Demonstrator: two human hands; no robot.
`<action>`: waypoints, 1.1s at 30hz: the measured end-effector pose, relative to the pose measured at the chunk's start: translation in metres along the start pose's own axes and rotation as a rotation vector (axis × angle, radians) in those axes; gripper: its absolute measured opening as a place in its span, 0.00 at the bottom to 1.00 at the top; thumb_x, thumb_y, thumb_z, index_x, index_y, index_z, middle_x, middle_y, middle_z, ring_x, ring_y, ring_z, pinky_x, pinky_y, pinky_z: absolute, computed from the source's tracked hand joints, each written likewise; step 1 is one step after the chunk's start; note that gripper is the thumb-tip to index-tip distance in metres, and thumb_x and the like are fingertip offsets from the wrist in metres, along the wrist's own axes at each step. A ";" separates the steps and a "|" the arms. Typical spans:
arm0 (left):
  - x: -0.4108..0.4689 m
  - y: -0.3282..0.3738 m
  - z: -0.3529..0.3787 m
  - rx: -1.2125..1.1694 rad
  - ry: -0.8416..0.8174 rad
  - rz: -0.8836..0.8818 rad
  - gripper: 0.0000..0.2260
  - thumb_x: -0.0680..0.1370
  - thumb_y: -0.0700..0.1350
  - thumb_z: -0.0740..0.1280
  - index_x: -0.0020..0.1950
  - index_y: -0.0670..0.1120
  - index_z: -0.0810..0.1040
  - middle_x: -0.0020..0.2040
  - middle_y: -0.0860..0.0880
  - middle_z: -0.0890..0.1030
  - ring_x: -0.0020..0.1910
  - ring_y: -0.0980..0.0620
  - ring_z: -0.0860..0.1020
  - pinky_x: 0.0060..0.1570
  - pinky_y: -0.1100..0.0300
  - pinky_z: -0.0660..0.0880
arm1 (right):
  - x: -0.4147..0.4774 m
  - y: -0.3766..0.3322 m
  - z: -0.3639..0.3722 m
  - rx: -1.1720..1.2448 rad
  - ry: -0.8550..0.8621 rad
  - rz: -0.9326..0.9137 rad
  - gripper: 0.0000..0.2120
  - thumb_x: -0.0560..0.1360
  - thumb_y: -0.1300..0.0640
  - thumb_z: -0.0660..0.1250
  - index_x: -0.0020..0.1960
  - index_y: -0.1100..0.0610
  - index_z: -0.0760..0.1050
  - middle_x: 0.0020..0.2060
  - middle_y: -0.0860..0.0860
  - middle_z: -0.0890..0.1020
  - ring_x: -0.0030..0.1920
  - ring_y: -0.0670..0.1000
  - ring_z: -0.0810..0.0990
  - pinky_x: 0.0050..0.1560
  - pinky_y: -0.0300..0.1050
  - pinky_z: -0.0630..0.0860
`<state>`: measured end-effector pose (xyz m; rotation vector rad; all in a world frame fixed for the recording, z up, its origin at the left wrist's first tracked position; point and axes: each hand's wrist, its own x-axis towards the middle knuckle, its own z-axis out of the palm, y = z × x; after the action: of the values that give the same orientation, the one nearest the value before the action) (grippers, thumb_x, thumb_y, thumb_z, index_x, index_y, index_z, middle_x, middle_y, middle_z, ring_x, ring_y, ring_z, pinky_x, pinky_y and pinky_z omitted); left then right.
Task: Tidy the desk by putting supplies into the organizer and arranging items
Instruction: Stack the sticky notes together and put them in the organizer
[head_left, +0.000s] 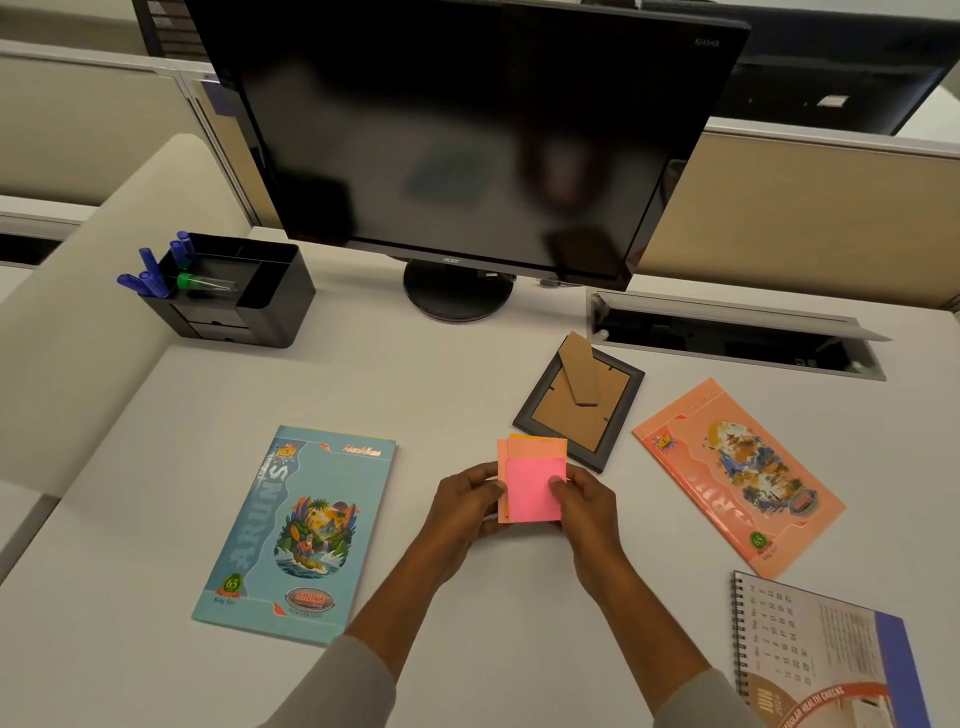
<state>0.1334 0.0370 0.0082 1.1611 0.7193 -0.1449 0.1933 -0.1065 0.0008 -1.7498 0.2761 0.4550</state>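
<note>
While both hands pinch it, a small square stack of pink and orange paper sticky notes (532, 480) sits near centre over the smooth pale worktop (441, 379): left hand (465, 506) curled on its left edge, right hand (587, 506) on its right. Far left stands a boxy black plastic organizer (270, 306) holding blue-capped pens (150, 270). A glossy blue notebook (296, 530) reads "ARUN'S".
</note>
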 end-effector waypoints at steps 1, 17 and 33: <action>0.000 -0.001 0.000 0.014 0.004 0.017 0.11 0.82 0.39 0.64 0.61 0.49 0.82 0.53 0.48 0.86 0.52 0.46 0.85 0.52 0.51 0.83 | -0.001 0.000 0.000 0.001 -0.005 -0.015 0.09 0.80 0.57 0.65 0.50 0.42 0.77 0.50 0.45 0.82 0.54 0.52 0.80 0.59 0.59 0.79; 0.008 -0.019 0.002 0.543 0.184 0.506 0.13 0.80 0.40 0.67 0.64 0.50 0.76 0.57 0.54 0.82 0.59 0.54 0.80 0.63 0.62 0.75 | -0.008 0.014 0.004 -0.185 -0.010 -0.404 0.14 0.79 0.65 0.65 0.59 0.48 0.75 0.51 0.38 0.80 0.54 0.38 0.80 0.57 0.32 0.76; 0.004 -0.023 0.005 0.661 0.360 0.530 0.11 0.81 0.41 0.66 0.63 0.45 0.81 0.50 0.52 0.84 0.45 0.58 0.79 0.50 0.78 0.72 | -0.003 0.014 0.009 -0.311 0.085 -0.436 0.11 0.80 0.64 0.64 0.57 0.51 0.79 0.44 0.36 0.79 0.47 0.38 0.79 0.48 0.25 0.72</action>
<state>0.1286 0.0237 -0.0116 2.0077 0.6666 0.3057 0.1827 -0.1010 -0.0119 -2.0672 -0.1273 0.1087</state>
